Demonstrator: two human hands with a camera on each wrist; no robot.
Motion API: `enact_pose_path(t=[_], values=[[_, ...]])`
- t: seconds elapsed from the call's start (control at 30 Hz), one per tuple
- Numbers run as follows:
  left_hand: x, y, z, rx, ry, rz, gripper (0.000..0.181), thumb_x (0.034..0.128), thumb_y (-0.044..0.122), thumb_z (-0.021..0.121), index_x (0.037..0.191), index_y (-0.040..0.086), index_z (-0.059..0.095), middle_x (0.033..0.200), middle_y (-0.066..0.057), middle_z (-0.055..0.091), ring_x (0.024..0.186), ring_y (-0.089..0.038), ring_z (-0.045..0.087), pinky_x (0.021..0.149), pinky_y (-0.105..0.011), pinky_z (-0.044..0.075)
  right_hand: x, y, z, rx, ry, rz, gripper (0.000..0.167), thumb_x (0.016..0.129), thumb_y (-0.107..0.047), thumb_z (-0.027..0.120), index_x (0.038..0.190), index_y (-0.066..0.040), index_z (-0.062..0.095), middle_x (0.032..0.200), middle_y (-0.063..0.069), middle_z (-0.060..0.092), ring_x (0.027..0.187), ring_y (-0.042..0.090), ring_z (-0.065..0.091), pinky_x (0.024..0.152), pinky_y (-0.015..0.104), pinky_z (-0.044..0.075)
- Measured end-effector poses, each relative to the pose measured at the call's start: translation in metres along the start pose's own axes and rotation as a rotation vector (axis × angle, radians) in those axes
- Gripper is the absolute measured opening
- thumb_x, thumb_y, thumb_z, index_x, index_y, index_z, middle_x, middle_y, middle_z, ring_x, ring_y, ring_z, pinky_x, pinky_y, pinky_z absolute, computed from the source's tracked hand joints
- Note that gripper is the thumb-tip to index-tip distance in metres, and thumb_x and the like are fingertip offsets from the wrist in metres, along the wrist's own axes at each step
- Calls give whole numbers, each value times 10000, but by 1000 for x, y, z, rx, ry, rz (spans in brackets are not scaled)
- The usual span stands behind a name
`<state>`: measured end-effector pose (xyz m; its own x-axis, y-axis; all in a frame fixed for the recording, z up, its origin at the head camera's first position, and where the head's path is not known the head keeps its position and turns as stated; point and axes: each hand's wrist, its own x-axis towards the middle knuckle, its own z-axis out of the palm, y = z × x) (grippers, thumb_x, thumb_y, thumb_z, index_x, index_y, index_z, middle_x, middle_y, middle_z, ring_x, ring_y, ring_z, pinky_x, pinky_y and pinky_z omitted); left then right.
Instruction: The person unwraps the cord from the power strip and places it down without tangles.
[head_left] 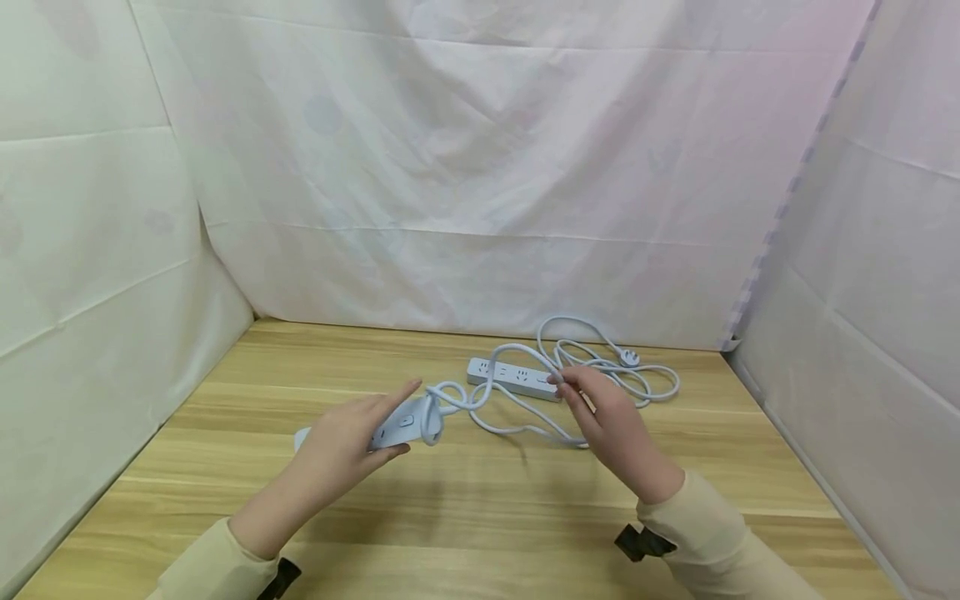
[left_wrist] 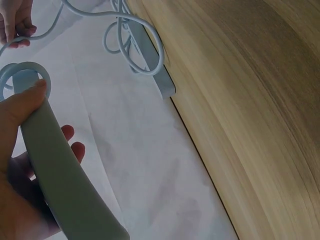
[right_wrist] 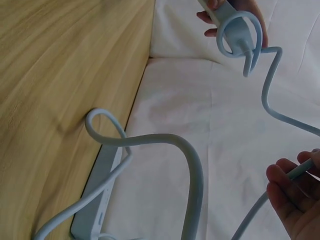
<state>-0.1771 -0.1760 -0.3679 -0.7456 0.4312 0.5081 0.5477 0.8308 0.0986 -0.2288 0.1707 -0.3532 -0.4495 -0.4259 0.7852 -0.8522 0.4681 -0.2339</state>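
Note:
My left hand (head_left: 341, 433) grips a white power strip (head_left: 397, 423), lifted above the table and tilted, fingers and thumb on opposite sides. In the left wrist view the back of this strip (left_wrist: 65, 170) faces the camera. Its white cord (head_left: 517, 347) makes a loop round the strip's end, plainly seen in the right wrist view, then runs across in further loose loops. My right hand (head_left: 611, 425) pinches the cord between thumb and fingers, to the right of the strip. Part of the held strip is hidden behind the left hand.
A second white power strip (head_left: 506, 377) lies towards the back of the wooden table (head_left: 465, 533), just beyond the right hand. Right of it lie a loosely coiled cord (head_left: 667, 392) and a plug (head_left: 629, 357). White cloth (head_left: 480, 167) hangs behind and at both sides.

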Motion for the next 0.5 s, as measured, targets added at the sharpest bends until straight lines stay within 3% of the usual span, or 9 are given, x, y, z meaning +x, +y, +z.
enact_pose_path(t=[0.33, 0.5], values=[[1, -4, 7, 67, 70, 176, 884, 688, 285, 885, 1459, 306, 453, 1018, -5, 657, 814, -170, 650, 649, -357, 525, -8, 26, -1, -54, -43, 136, 130, 921, 40, 617, 1023, -36, 640, 935, 46, 654, 817, 156, 641, 680, 340, 520], [1, -4, 10, 70, 106, 216, 859, 681, 277, 889, 1438, 302, 484, 976, -11, 637, 755, -158, 633, 611, -341, 514, -12, 39, 0, -69, -68, 198, 133, 927, 27, 614, 1046, -20, 651, 937, 60, 662, 841, 186, 636, 693, 385, 512]])
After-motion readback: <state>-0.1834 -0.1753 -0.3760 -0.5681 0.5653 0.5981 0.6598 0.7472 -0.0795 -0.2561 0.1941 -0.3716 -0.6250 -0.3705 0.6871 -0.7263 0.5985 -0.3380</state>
